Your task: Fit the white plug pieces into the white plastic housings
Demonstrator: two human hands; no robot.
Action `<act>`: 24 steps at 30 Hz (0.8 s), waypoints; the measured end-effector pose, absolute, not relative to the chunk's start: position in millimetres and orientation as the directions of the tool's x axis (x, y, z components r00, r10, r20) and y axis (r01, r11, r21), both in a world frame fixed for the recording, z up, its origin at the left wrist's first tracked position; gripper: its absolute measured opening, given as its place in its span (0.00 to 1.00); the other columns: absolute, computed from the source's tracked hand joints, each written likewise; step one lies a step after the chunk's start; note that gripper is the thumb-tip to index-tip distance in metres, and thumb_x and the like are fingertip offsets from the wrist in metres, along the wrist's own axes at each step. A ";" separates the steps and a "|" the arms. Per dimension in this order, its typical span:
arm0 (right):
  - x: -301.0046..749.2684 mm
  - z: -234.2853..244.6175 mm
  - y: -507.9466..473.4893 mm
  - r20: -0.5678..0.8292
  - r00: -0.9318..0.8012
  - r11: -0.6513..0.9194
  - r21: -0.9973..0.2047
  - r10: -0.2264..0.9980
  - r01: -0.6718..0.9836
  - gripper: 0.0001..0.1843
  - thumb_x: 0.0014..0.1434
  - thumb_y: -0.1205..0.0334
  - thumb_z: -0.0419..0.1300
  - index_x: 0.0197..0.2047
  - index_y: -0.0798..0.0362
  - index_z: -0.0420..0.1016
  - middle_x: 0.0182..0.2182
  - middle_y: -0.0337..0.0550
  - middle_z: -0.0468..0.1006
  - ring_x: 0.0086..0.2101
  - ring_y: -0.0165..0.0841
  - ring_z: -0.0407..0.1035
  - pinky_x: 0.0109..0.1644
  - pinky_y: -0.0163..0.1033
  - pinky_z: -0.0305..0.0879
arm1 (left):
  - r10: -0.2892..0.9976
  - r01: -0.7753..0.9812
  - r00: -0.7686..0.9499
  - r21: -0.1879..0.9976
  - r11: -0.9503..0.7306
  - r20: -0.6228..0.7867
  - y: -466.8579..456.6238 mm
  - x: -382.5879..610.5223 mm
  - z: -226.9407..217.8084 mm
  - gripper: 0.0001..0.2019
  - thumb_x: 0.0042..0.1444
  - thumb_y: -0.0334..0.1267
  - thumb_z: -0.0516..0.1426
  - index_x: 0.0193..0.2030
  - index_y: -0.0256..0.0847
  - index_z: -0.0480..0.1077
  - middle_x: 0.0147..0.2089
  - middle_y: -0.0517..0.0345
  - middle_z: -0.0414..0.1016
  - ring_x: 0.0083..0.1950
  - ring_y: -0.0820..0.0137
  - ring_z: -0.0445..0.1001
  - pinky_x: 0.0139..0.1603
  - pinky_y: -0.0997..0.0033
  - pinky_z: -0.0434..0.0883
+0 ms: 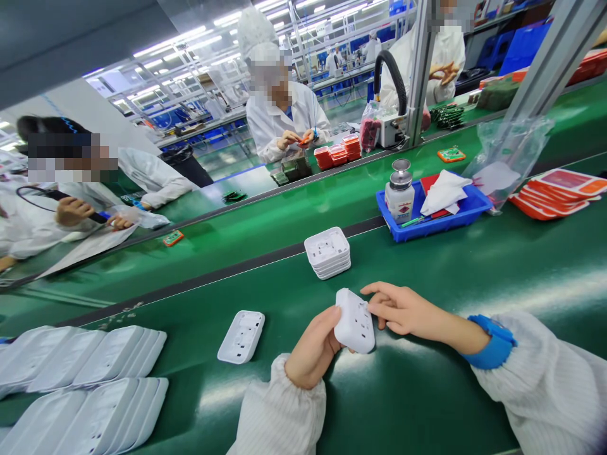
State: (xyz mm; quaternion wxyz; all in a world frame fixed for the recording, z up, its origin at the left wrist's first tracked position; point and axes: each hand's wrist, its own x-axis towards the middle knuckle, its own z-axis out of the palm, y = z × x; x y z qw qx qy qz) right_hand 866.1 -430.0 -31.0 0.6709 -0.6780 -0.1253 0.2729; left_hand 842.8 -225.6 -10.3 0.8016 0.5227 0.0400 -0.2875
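Observation:
My left hand (317, 347) grips a white plastic housing (355, 322) by its left side, tilted above the green work surface. The housing has small slots and holes. On its right edge rest fingertips of my right hand (403, 309), with the index finger stretched out and the fingers apart; a blue band circles that wrist. Just beyond my hands stands a stack of white housings (327, 253). A single white housing (241, 337) lies left of my left hand.
Rows of white housings (114, 360) fill the lower left. A blue tray (436, 221) holds a dispenser bottle (399, 193) and white cloth. Orange-red panels (559, 193) lie at right. Co-workers sit across the green conveyor belt (237, 227); a metal post (422, 76) rises beyond the tray.

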 end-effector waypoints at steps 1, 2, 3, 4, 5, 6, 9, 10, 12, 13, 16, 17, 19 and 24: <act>866.2 -31.3 -430.0 -0.198 0.819 -0.075 -0.979 0.539 -0.188 0.21 0.61 0.52 0.60 0.53 0.54 0.65 0.25 0.37 0.68 0.19 0.25 0.57 0.19 0.28 0.47 | -0.415 0.503 0.832 0.815 0.288 -0.367 -225.8 842.7 -10.2 0.21 0.54 0.52 0.60 0.43 0.33 0.75 0.32 0.51 0.71 0.31 0.71 0.67 0.29 0.74 0.67; 866.3 -31.6 -430.1 -0.194 0.819 -0.080 -0.981 0.540 -0.179 0.21 0.61 0.51 0.60 0.53 0.53 0.66 0.25 0.37 0.69 0.19 0.25 0.57 0.19 0.28 0.48 | -0.413 0.502 0.833 0.816 0.287 -0.368 -225.9 842.7 -10.1 0.21 0.54 0.52 0.60 0.43 0.33 0.75 0.32 0.51 0.71 0.31 0.71 0.67 0.29 0.74 0.67; 866.2 -31.6 -430.2 -0.188 0.819 -0.085 -0.982 0.542 -0.169 0.21 0.61 0.51 0.60 0.52 0.53 0.66 0.25 0.37 0.69 0.20 0.26 0.58 0.20 0.28 0.48 | -0.412 0.502 0.833 0.816 0.286 -0.368 -226.1 842.6 -10.1 0.21 0.54 0.52 0.60 0.43 0.33 0.75 0.32 0.51 0.71 0.31 0.71 0.67 0.29 0.74 0.67; 866.1 -31.6 -430.2 -0.181 0.820 -0.089 -0.983 0.544 -0.158 0.20 0.61 0.52 0.60 0.52 0.53 0.67 0.25 0.37 0.69 0.20 0.26 0.59 0.20 0.29 0.49 | -0.413 0.502 0.833 0.817 0.284 -0.368 -226.1 842.6 -10.0 0.21 0.54 0.52 0.60 0.43 0.34 0.75 0.32 0.51 0.71 0.31 0.71 0.67 0.29 0.74 0.67; 865.9 -31.3 -430.3 -0.173 0.819 -0.092 -0.985 0.547 -0.147 0.19 0.61 0.52 0.60 0.52 0.53 0.67 0.25 0.38 0.69 0.21 0.27 0.59 0.20 0.29 0.49 | -0.414 0.502 0.833 0.817 0.283 -0.368 -226.2 842.6 -10.0 0.21 0.54 0.52 0.60 0.43 0.34 0.74 0.32 0.52 0.71 0.31 0.71 0.67 0.29 0.74 0.67; 865.7 -30.9 -430.4 -0.168 0.818 -0.094 -0.986 0.550 -0.139 0.18 0.62 0.53 0.59 0.51 0.53 0.68 0.26 0.38 0.69 0.22 0.27 0.59 0.20 0.29 0.50 | -0.413 0.502 0.833 0.817 0.284 -0.368 -226.2 842.6 -10.1 0.21 0.53 0.52 0.60 0.43 0.34 0.74 0.32 0.52 0.71 0.31 0.71 0.67 0.30 0.73 0.67; 865.4 -29.6 -430.4 -0.159 0.813 -0.098 -0.987 0.560 -0.126 0.16 0.62 0.54 0.58 0.50 0.53 0.69 0.26 0.38 0.69 0.22 0.28 0.60 0.21 0.29 0.52 | -0.410 0.504 0.834 0.812 0.293 -0.369 -226.0 842.7 -10.5 0.20 0.53 0.52 0.61 0.42 0.35 0.75 0.32 0.54 0.71 0.31 0.72 0.66 0.31 0.74 0.67; 865.4 -29.3 -430.4 -0.159 0.813 -0.099 -0.987 0.560 -0.125 0.16 0.62 0.54 0.58 0.50 0.53 0.69 0.26 0.38 0.69 0.22 0.28 0.60 0.21 0.29 0.52 | -0.412 0.504 0.833 0.812 0.294 -0.369 -225.9 842.8 -10.7 0.20 0.53 0.51 0.61 0.42 0.35 0.75 0.32 0.54 0.71 0.31 0.72 0.66 0.31 0.74 0.66; 865.7 -28.9 -430.4 -0.164 0.812 -0.102 -0.986 0.560 -0.129 0.16 0.62 0.53 0.58 0.49 0.54 0.70 0.25 0.38 0.68 0.22 0.28 0.60 0.21 0.29 0.52 | -0.417 0.503 0.832 0.813 0.293 -0.365 -225.5 842.9 -11.1 0.19 0.54 0.50 0.61 0.43 0.35 0.75 0.33 0.54 0.71 0.31 0.72 0.66 0.31 0.75 0.66; 866.0 -28.8 -430.4 -0.166 0.811 -0.102 -0.986 0.560 -0.131 0.16 0.62 0.53 0.58 0.49 0.54 0.70 0.25 0.38 0.68 0.22 0.27 0.60 0.21 0.29 0.51 | -0.419 0.502 0.832 0.814 0.292 -0.363 -225.3 842.9 -11.3 0.19 0.54 0.50 0.61 0.43 0.36 0.75 0.33 0.54 0.71 0.31 0.72 0.66 0.31 0.75 0.66; 866.7 -28.3 -430.4 -0.172 0.808 -0.106 -0.985 0.563 -0.136 0.16 0.62 0.53 0.58 0.49 0.54 0.70 0.25 0.37 0.68 0.21 0.27 0.59 0.20 0.29 0.49 | -0.414 0.494 0.839 0.815 0.303 -0.355 -224.8 842.7 -12.2 0.17 0.56 0.48 0.60 0.44 0.35 0.75 0.36 0.53 0.73 0.33 0.72 0.67 0.34 0.75 0.66; 866.8 -27.9 -430.3 -0.172 0.809 -0.110 -0.985 0.562 -0.134 0.15 0.62 0.53 0.58 0.48 0.54 0.70 0.25 0.37 0.68 0.22 0.27 0.59 0.21 0.28 0.49 | -0.403 0.487 0.846 0.814 0.317 -0.349 -224.6 842.5 -12.5 0.17 0.56 0.47 0.60 0.45 0.35 0.75 0.39 0.52 0.74 0.35 0.71 0.68 0.35 0.74 0.66; 866.7 -26.2 -430.2 -0.172 0.812 -0.123 -0.985 0.558 -0.124 0.16 0.62 0.53 0.58 0.48 0.54 0.70 0.24 0.37 0.67 0.22 0.27 0.58 0.21 0.28 0.49 | -0.361 0.470 0.867 0.804 0.364 -0.343 -224.5 842.1 -13.1 0.18 0.54 0.47 0.61 0.47 0.35 0.75 0.42 0.50 0.75 0.38 0.69 0.69 0.38 0.73 0.67; 864.8 -17.9 -429.2 -0.206 0.803 -0.124 -0.979 0.560 -0.164 0.21 0.60 0.46 0.58 0.44 0.56 0.70 0.24 0.37 0.66 0.19 0.24 0.51 0.20 0.29 0.47 | -0.263 0.454 0.891 0.747 0.486 -0.370 -225.1 842.1 -12.9 0.14 0.52 0.45 0.63 0.40 0.36 0.77 0.38 0.53 0.77 0.38 0.67 0.71 0.38 0.72 0.68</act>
